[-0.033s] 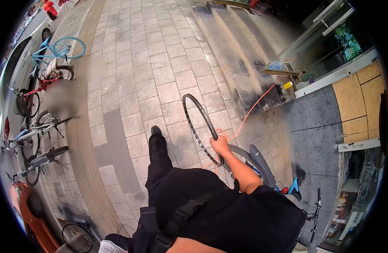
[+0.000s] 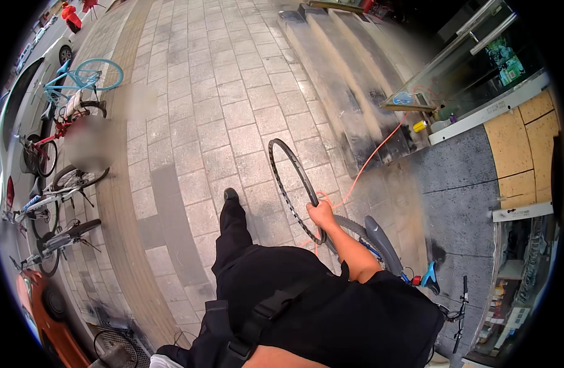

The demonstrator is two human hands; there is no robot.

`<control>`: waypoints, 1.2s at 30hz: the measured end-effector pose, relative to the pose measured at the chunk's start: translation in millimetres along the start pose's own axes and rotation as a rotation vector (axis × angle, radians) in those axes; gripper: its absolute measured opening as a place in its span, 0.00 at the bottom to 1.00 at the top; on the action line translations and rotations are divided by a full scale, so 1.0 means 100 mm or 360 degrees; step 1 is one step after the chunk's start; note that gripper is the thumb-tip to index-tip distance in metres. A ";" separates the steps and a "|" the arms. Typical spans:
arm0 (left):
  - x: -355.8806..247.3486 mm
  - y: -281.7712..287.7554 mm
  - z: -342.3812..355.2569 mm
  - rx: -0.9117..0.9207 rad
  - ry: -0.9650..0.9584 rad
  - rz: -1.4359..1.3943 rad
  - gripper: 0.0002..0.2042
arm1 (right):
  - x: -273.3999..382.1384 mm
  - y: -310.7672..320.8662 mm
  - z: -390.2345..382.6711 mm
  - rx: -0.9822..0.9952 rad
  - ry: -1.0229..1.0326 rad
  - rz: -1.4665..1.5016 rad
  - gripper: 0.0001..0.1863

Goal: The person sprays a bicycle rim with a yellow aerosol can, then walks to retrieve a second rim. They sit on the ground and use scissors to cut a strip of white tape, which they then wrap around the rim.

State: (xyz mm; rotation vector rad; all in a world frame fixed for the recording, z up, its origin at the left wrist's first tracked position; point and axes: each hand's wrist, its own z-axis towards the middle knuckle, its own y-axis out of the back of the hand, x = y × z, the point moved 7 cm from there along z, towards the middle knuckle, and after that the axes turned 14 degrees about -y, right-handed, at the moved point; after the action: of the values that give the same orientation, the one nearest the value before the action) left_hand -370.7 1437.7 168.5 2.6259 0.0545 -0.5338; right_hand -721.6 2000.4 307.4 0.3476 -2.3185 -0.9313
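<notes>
My right hand grips a thin black bicycle hoop, held upright and tilted; I cannot tell if it is a tyre or a rim. Behind that hand, at my right side, is a bicycle with a thick tyre, a dark grey mudguard and a blue-and-black saddle. An orange hose or cord runs from the doorway down behind the hoop. My dark-trousered leg and shoe show on the paving. My left hand is out of sight.
Bicycles, a white car and an orange car line the left. A person in red is far off. Stone steps lead up by an open glass door. A glass case stands at right.
The hoop and my right hand sit slightly farther right and lower in the picture. My shoe has shifted a little to the right and down.
</notes>
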 end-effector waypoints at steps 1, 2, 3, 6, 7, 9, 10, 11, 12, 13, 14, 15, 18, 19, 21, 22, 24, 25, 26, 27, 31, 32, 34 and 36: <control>-0.46 0.04 0.26 -0.0007 -0.0043 -0.0002 0.25 | 0.12 -0.03 0.16 -0.0060 -0.0007 0.0026 0.17; -0.94 0.03 0.53 -0.0007 -0.0098 -0.0005 0.25 | 0.10 -0.02 0.32 0.0000 -0.0187 0.0078 0.17; -1.35 0.16 0.71 -0.0071 -0.0131 -0.0038 0.24 | 0.40 -0.04 0.26 0.0142 -0.0315 0.0137 0.17; -3.14 0.29 1.57 -0.0131 -0.0432 0.0148 0.21 | 0.52 0.16 0.38 -0.0012 -0.0342 0.0428 0.10; -3.85 0.33 1.77 -0.0066 -0.0515 0.0319 0.21 | 0.22 0.07 0.60 -0.0107 -0.0320 0.0558 0.08; -5.10 0.56 2.03 -0.0381 -0.0734 0.0369 0.21 | 0.18 0.00 0.57 -0.0054 -0.0682 0.0546 0.13; -5.75 0.50 2.11 -0.0395 -0.0926 0.0459 0.22 | 0.05 -0.04 0.65 -0.0087 -0.0587 0.0573 0.14; -6.25 0.50 2.25 -0.0437 -0.1063 0.0555 0.21 | -0.34 -0.23 0.97 -0.0315 -0.0350 0.0390 0.16; -6.78 0.36 2.30 -0.0433 -0.1169 0.0498 0.21 | -0.35 -0.26 1.06 -0.0364 -0.0497 0.0349 0.16; -7.27 0.14 2.30 -0.0419 -0.1271 0.0433 0.21 | -0.20 -0.23 1.19 -0.0370 -0.0644 0.0341 0.16; -7.70 -0.13 2.26 -0.0390 -0.1313 0.0383 0.21 | -0.10 -0.20 1.32 -0.0388 -0.0768 0.0347 0.16; -8.11 -0.40 2.17 -0.0367 -0.1357 0.0341 0.21 | -0.01 -0.17 1.48 -0.0402 -0.0850 0.0366 0.16; -8.76 -1.12 2.20 -0.0295 -0.1422 0.0440 0.21 | 0.33 -0.08 2.07 -0.0408 -0.0991 0.0413 0.16; -8.93 -1.48 2.24 -0.0236 -0.1451 0.0510 0.22 | 0.41 0.03 2.27 -0.0430 -0.1037 0.0443 0.16; -9.05 -2.00 2.32 -0.0201 -0.1437 0.0746 0.23 | 0.60 0.23 2.71 -0.0472 -0.1105 0.0500 0.16; -9.02 -2.23 2.41 -0.0119 -0.1346 0.0822 0.24 | 0.68 0.38 2.93 -0.0502 -0.1130 0.0535 0.16; -9.11 -3.05 2.37 0.0121 -0.1227 0.1050 0.26 | 0.60 0.79 3.32 -0.0632 -0.1166 0.0648 0.16; -9.25 -3.31 2.25 0.0262 -0.1188 0.1282 0.27 | 0.54 0.98 3.35 -0.0659 -0.1223 0.0730 0.16; -9.53 -3.51 2.17 0.0282 -0.1145 0.1234 0.27 | 0.58 1.17 3.67 -0.0649 -0.1204 0.0876 0.16; -9.55 -3.57 2.05 0.0317 -0.1028 0.1244 0.27 | 1.30 1.64 3.76 -0.0243 -0.1308 0.1009 0.14; -10.11 -4.64 1.74 0.0599 -0.0998 0.1176 0.24 | 1.76 2.64 5.02 -0.0475 -0.0970 0.1214 0.14; -10.41 -4.96 1.72 0.0682 -0.1046 0.1272 0.24 | 1.64 2.79 5.38 -0.0717 -0.0826 0.1066 0.15; -10.92 -5.30 1.91 0.0740 -0.1094 0.1293 0.24 | 2.11 3.25 5.88 -0.0670 -0.0855 0.1110 0.17; -11.55 -5.78 1.96 0.0695 -0.1158 0.1379 0.23 | 2.65 3.85 6.30 -0.0766 -0.0816 0.1123 0.18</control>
State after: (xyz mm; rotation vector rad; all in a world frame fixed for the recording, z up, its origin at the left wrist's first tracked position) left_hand -1582.1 1926.5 197.9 2.3135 -1.4672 -1.1868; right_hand -1328.4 2496.6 335.3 -0.9426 -2.2544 -1.2296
